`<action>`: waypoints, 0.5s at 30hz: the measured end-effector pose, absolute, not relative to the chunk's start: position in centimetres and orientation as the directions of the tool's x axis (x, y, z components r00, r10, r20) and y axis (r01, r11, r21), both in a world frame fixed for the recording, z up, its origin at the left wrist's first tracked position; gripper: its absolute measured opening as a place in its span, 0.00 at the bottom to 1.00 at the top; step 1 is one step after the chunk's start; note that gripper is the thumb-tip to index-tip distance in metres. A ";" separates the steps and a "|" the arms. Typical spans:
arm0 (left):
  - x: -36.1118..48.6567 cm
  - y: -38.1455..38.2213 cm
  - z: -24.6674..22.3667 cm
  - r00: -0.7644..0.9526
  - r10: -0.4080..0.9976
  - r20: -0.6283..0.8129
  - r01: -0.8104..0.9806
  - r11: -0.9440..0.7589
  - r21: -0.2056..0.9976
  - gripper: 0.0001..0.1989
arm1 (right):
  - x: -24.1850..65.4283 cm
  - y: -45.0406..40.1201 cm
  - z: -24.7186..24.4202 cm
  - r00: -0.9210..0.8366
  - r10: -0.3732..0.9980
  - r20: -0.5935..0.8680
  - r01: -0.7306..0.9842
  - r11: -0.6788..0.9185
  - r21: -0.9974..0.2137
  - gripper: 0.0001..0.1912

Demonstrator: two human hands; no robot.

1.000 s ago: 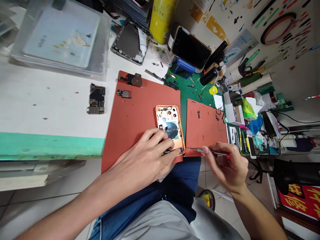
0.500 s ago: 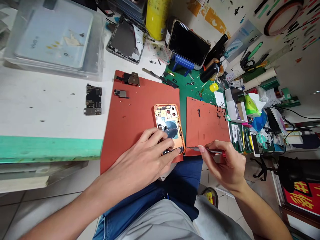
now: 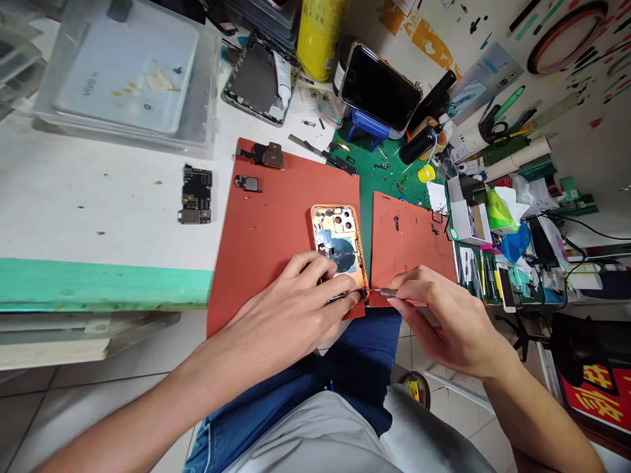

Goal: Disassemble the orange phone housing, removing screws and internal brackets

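Note:
An orange phone rear housing (image 3: pixel 340 240) lies open on a red-orange silicone mat (image 3: pixel 280 197), showing its camera holes and a round dark coil on a blue patch. My left hand (image 3: pixel 296 295) rests over its lower end, with the fingers gripping the edge. My right hand (image 3: pixel 434 315) pinches a precision screwdriver (image 3: pixel 387 293), whose thin tip is at the housing's lower right corner. My fingers hide the screwdriver's handle and the housing's bottom end. A phone logic board (image 3: pixel 196 195) lies on the white table, while a camera module (image 3: pixel 269 156) and a smaller module (image 3: pixel 248 184) sit on the mat.
A second red-orange mat (image 3: pixel 409 243) lies to the right over a green work mat (image 3: pixel 379 171). Behind stand a stripped phone frame (image 3: pixel 256 79), a black-screened phone (image 3: pixel 379 85), a yellow bottle (image 3: pixel 320 33) and a plastic box (image 3: pixel 128 79). Tools crowd the right side.
My right hand has turned and shifted slightly, its fingers now covering the screwdriver's handle. The tip stays at the housing's corner. The view has moved a little.

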State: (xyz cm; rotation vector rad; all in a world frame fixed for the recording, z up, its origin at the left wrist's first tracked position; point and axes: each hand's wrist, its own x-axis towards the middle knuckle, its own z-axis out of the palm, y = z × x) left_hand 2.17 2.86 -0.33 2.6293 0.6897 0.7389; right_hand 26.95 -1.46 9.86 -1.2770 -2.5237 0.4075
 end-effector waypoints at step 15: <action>2.1 2.8 -0.1 0.700 0.637 0.322 0.358 -0.704 0.614 0.12 | 26.2 -0.7 9.1 -0.566 0.777 0.274 0.754 0.623 -0.208 0.08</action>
